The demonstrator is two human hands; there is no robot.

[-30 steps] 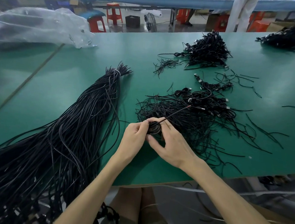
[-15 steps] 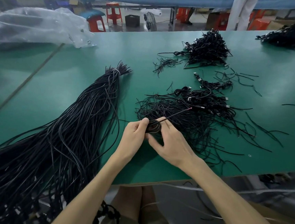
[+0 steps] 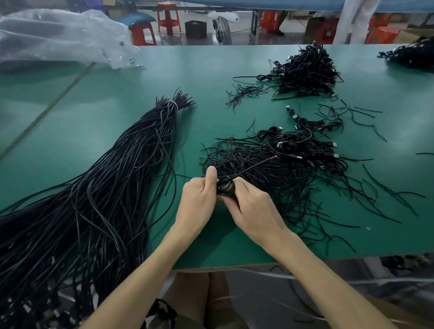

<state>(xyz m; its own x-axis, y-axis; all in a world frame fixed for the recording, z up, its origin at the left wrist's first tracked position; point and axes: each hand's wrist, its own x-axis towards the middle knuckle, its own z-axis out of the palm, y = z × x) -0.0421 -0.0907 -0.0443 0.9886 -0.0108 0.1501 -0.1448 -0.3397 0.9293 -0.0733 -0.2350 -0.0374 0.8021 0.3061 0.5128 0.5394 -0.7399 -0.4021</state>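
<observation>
A small coil of black cable (image 3: 225, 186) sits between the two hands, just above the near edge of the green counter (image 3: 115, 118). The left hand (image 3: 197, 199) has its fingers curled and its thumb up, and it pinches the left side of the coil. The right hand (image 3: 253, 211) grips the right side of the coil, with its fingers wrapped over and under it. The two hands touch each other below the coil. One loose end of the cable (image 3: 252, 167) sticks out of the coil, up and away to the right of the hands. Its tip looks a bit red.

Right behind the hands lies a messy pile of thin black wire pieces (image 3: 240, 156). A little farther from the right hand are some coiled cables with plugs (image 3: 304, 145).

To the left of the left hand lies a long, thick bundle of black cables (image 3: 114, 187). It has a white tie (image 3: 172, 103) round its far end, and its near end hangs off the counter.

Far beyond the right hand is a heap of coiled cables (image 3: 308, 70). Far beyond the left hand lies a clear plastic bag (image 3: 51, 34).
</observation>
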